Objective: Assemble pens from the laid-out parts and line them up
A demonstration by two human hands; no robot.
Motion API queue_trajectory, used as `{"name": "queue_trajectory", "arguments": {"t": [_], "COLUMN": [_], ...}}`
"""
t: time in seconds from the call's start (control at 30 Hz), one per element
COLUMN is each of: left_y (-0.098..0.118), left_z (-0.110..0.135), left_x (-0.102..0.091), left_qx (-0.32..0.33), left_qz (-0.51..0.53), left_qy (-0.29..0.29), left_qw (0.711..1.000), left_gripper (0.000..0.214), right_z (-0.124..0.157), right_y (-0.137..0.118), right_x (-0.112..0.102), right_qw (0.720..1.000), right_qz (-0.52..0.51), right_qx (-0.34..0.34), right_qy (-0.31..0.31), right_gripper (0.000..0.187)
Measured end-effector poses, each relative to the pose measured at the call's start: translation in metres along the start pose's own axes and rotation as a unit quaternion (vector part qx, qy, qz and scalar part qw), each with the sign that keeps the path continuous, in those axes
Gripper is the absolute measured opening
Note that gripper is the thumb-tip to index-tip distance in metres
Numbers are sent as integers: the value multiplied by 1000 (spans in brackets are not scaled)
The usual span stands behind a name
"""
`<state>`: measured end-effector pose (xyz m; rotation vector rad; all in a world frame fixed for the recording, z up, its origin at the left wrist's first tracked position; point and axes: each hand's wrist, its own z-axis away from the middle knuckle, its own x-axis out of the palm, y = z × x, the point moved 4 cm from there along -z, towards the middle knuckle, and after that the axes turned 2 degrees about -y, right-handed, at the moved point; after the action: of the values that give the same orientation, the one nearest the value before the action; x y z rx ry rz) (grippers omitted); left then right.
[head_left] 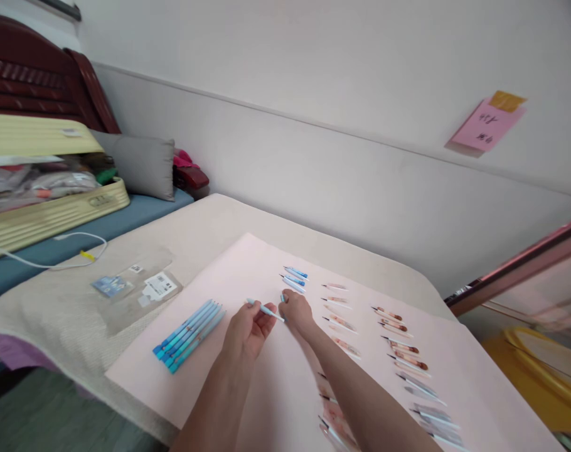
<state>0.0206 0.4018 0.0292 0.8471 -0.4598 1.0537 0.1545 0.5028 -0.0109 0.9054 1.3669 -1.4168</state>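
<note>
My left hand (251,326) holds a slim pen part (265,309), light blue at one end and white at the other, between thumb and fingers. Close beside it, my right hand (297,310) is closed in a pinch on a small light-blue piece (282,298), mostly hidden by the fingers. Several blue pens (191,336) lie in a row to the left on a pale pink sheet (139,367). Beyond my right hand lie blue pen parts (295,276) with dark tips. More pen parts in pinkish, brown-topped and grey designs form columns to the right.
An opened clear plastic package (147,289) with a white label lies left of the sheet. A white cable (101,242), a yellow case (54,213) and a grey pillow (149,166) are farther left. A wall with a pink note (487,125) stands behind.
</note>
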Motion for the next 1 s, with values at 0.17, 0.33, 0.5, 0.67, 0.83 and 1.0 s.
{"name": "queue_trajectory", "arguments": {"t": [0.17, 0.33, 0.5, 0.67, 0.83, 1.0], "left_y": [1, 0, 0, 2, 2, 2], "left_z": [2, 0, -1, 0, 0, -2], "left_x": [1, 0, -1, 0, 1, -2], "left_qx": [2, 1, 4, 0, 1, -1], "left_qz": [-4, -1, -2, -7, -8, 0], "left_qy": [6, 2, -4, 3, 11, 4], "left_qw": [1000, 1000, 1000, 1000, 1000, 1000], "left_gripper": [7, 7, 8, 7, 7, 7], "right_z": [-3, -7, -14, -19, -15, -6], "right_y": [8, 16, 21, 24, 25, 23], "right_x": [-2, -3, -4, -6, -9, -11], "right_qw": [1000, 999, 998, 998, 998, 998], "right_qz": [-22, -43, -50, -45, -36, -29], "right_qx": [3, 7, 24, 24, 15, 6], "right_qy": [2, 0, -5, -32, -49, -53], "right_gripper": [18, 23, 39, 46, 46, 39]}}
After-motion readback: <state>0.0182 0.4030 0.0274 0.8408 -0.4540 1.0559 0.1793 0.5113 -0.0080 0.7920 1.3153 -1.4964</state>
